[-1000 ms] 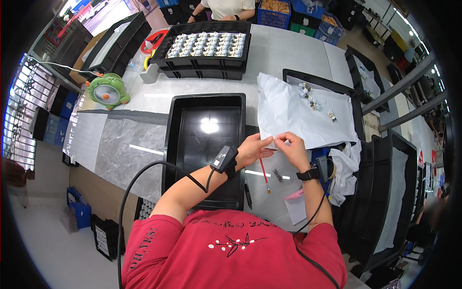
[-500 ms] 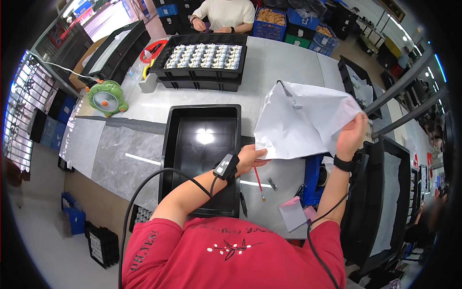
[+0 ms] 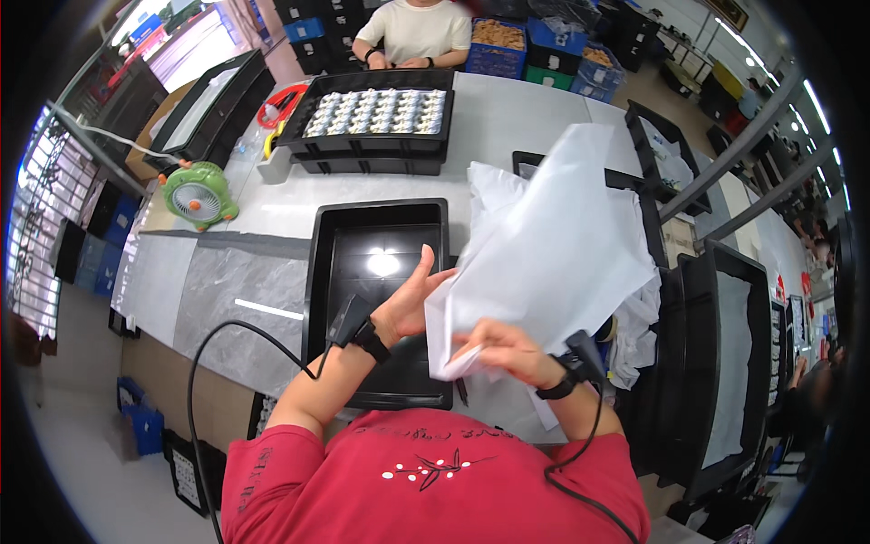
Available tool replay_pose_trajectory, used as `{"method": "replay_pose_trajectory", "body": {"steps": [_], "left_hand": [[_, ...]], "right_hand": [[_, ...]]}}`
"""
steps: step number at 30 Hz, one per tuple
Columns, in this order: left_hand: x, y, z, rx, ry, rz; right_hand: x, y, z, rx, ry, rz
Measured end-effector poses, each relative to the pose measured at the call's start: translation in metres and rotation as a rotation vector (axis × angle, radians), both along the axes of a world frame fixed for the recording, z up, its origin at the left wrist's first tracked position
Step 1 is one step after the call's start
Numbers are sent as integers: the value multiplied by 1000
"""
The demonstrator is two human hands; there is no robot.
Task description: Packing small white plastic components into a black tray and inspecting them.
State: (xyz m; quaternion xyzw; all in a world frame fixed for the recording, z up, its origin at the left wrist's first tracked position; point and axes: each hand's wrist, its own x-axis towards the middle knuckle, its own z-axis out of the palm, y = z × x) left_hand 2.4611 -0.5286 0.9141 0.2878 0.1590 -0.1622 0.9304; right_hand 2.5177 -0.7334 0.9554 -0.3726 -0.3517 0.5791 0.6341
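A large white sheet (image 3: 553, 245), like thin paper, hangs raised and creased over the right half of the table. My right hand (image 3: 512, 349) pinches its near edge close to my body. At the sheet's left edge, my left hand (image 3: 412, 295) is open with the thumb pointing up; some of its fingers are partly hidden by the sheet. Beneath my left forearm lies a black plastic tray (image 3: 313, 272), with bare floor showing inside. More crumpled white sheet material (image 3: 634, 335) spills down beside my right wrist. Behind the sheet, part of another black tray (image 3: 526, 158) shows.
A black tray (image 3: 362, 156) with rows of small whitish parts stands at the far side, before a seated person (image 3: 417, 36). To the left is a green fan (image 3: 198, 195). Black crates (image 3: 743, 263) line the right, near grey metal bars (image 3: 752, 150). Cables trail from both wrists.
My right hand has swung left and toward my body with the sheet's edge. My left hand has let go and opened. A black tray and crumpled white material now show behind the sheet.
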Motion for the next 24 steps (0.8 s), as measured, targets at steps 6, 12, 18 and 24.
{"method": "replay_pose_trajectory", "body": {"steps": [6,12,18,24], "left_hand": [[-41,20,-27,80,-171,-12],[-119,55,-10,430,-70,313],[-178,106,-51,669,332,555],[-213,120,-62,764,335,418]], "right_hand": [[-31,29,-56,-224,206,357],[-62,50,-72,-231,-130,279],[-83,69,-96,-352,-163,138],[-98,77,-101,-433,-235,60]]}}
